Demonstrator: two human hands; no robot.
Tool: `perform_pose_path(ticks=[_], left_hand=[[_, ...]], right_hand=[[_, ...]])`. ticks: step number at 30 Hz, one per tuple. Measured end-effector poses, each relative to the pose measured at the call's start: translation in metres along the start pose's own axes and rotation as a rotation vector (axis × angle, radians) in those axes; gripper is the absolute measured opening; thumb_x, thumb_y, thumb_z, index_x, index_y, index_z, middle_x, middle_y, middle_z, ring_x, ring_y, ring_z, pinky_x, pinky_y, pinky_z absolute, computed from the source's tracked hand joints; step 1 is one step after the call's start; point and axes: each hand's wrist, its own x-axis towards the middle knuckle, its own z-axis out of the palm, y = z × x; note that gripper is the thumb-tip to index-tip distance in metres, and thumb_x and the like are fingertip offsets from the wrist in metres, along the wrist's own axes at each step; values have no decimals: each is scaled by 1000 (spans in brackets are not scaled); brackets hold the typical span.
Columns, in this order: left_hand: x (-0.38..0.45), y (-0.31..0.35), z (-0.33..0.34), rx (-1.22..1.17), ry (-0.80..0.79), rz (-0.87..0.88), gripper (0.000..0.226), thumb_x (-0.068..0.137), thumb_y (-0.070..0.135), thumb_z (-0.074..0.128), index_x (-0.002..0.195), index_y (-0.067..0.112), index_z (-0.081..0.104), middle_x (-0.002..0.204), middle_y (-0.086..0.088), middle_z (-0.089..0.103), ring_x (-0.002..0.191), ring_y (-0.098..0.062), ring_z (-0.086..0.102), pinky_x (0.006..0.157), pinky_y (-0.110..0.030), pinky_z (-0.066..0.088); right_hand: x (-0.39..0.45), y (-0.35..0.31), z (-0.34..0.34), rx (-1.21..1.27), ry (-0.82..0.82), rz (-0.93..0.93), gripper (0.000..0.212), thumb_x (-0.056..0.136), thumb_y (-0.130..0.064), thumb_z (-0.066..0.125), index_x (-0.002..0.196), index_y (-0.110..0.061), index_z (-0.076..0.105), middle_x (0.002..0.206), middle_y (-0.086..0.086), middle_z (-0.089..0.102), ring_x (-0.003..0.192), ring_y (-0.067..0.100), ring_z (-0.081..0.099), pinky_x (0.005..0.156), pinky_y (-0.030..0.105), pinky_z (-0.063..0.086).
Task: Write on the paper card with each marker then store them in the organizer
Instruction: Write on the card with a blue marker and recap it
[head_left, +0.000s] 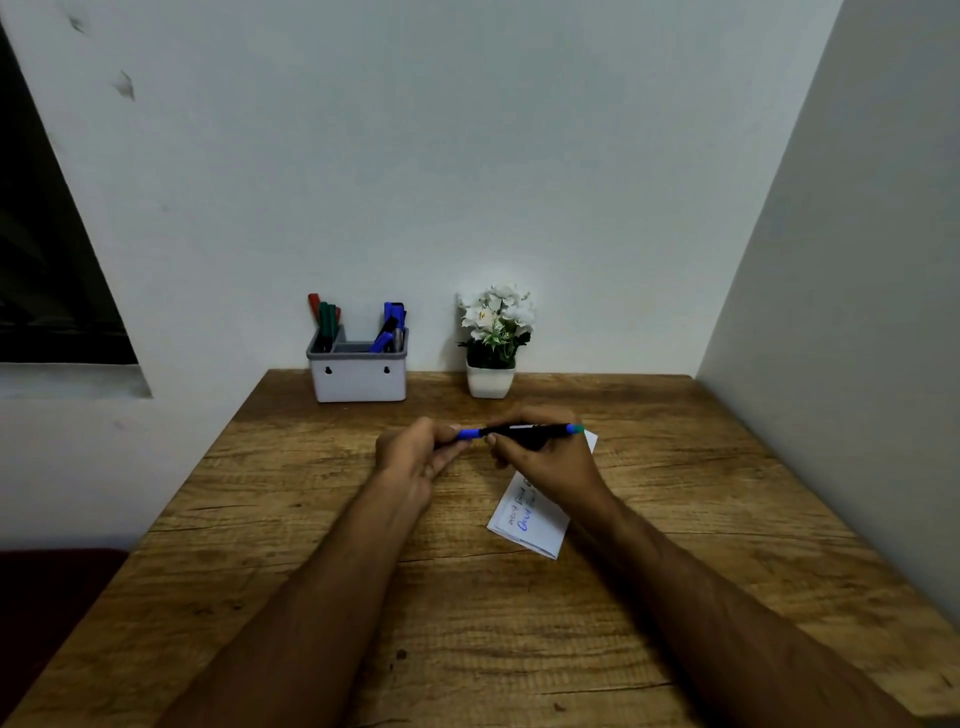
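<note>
A black marker with blue ends (524, 430) is held level above the wooden table (291, 519), both hands on it. My right hand (545, 457) grips the black barrel. My left hand (415, 452) pinches the blue cap end on the left. Under my right hand lies the white paper card (540, 525), with blue and dark handwriting on it; its far part is hidden by the hand. The white and grey organizer (358, 374) stands at the table's back edge, with red and green markers (324, 317) in its left slot and blue ones (392, 325) in its right slot.
A small white pot with white flowers (493, 338) stands to the right of the organizer against the wall. A side wall runs along the table's right edge. A dark window opening is at the left.
</note>
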Motion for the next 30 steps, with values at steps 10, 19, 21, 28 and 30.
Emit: perform_pose_path(ticks=[10, 19, 21, 28, 30], left_hand=[[2, -5, -2, 24, 5, 19, 19, 83, -18, 55, 96, -9, 66, 100, -20, 69, 90, -30, 71, 89, -37, 58], [-3, -5, 4, -43, -63, 5, 29, 80, -23, 51, 104, -12, 64, 106, -24, 70, 90, -31, 72, 83, -35, 60], [-3, -6, 5, -37, -39, 5, 32, 80, -23, 50, 106, -12, 64, 106, -23, 69, 90, -30, 72, 82, -33, 60], [1, 0, 3, -132, 80, 38, 30, 80, -22, 47, 101, -10, 64, 93, -19, 66, 78, -23, 67, 80, -35, 60], [2, 6, 1, -156, 117, 61, 30, 81, -22, 46, 102, -9, 64, 87, -17, 64, 74, -21, 64, 78, -35, 60]], right_hand=[[-2, 0, 5, 14, -33, 30, 7, 98, -14, 71, 99, -11, 77, 84, -4, 76, 74, 13, 70, 67, 29, 55], [8, -3, 11, 139, 148, 13, 37, 81, -9, 89, 67, -13, 54, 60, 8, 61, 57, 12, 57, 55, 25, 49], [11, -3, 14, 137, 147, 11, 39, 82, -8, 87, 64, -15, 54, 56, -3, 59, 54, 9, 54, 55, 25, 49], [16, -2, 32, 143, 82, 60, 35, 86, -16, 85, 68, -19, 55, 61, 8, 59, 55, 13, 52, 53, 27, 42], [12, -4, 38, 177, 15, 38, 30, 87, -16, 84, 74, -17, 58, 68, 12, 65, 57, 9, 57, 54, 22, 45]])
